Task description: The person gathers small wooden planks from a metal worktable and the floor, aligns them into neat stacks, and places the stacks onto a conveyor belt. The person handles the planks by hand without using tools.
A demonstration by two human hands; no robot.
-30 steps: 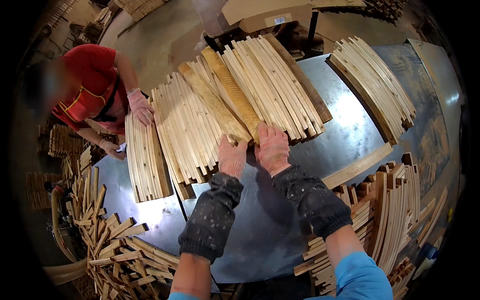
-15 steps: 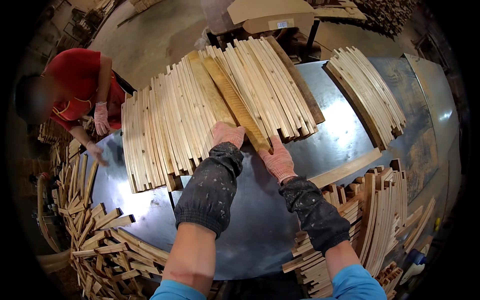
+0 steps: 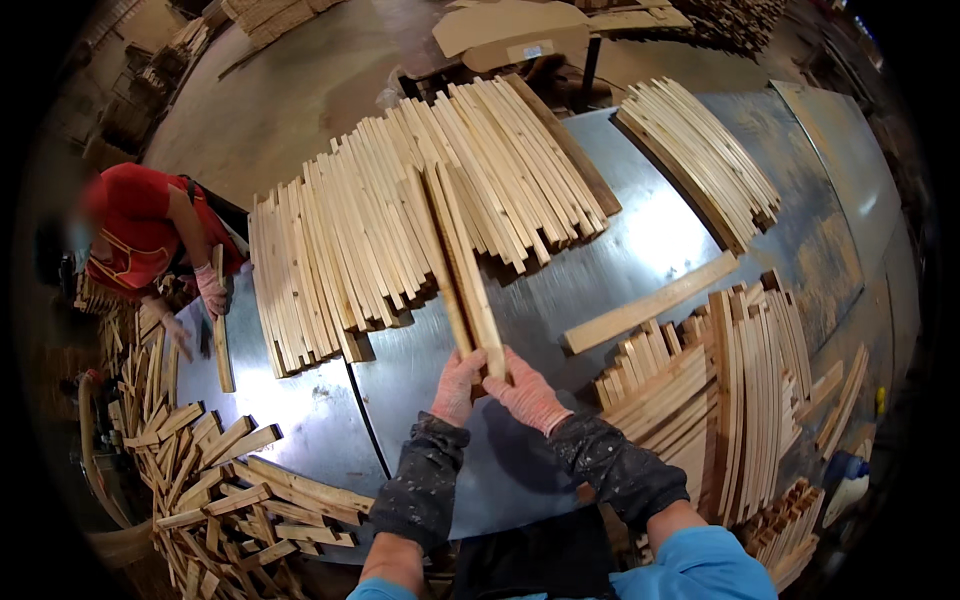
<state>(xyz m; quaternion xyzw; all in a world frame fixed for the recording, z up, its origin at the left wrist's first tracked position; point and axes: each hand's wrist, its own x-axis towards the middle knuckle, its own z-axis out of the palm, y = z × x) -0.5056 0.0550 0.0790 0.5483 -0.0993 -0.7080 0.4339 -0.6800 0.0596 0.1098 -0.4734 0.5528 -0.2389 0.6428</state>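
Observation:
My gloved left hand [image 3: 459, 386] is closed round the near end of a wooden strip [image 3: 441, 275]. Beside it my gloved right hand [image 3: 528, 392] grips the near end of a second wooden strip [image 3: 474, 285]. The two strips stand on edge with a narrow dark gap between them, and their far ends reach the row of pale wooden strips [image 3: 350, 225] laid side by side across the metal table [image 3: 530, 460]. Both gloves are pinkish, and dark speckled sleeve covers wrap my forearms.
A co-worker in red at the left holds a wooden strip [image 3: 221, 340] upright. Loose offcuts [image 3: 230, 500] heap at the lower left. Stacked strips [image 3: 755, 385] stand at the right, near a single lying strip [image 3: 650, 300]. Another row [image 3: 705, 155] lies at the far right.
Both hands have drawn the two strips toward me, off the row, and turned them on edge. The co-worker, empty-handed before, now has a strip in hand.

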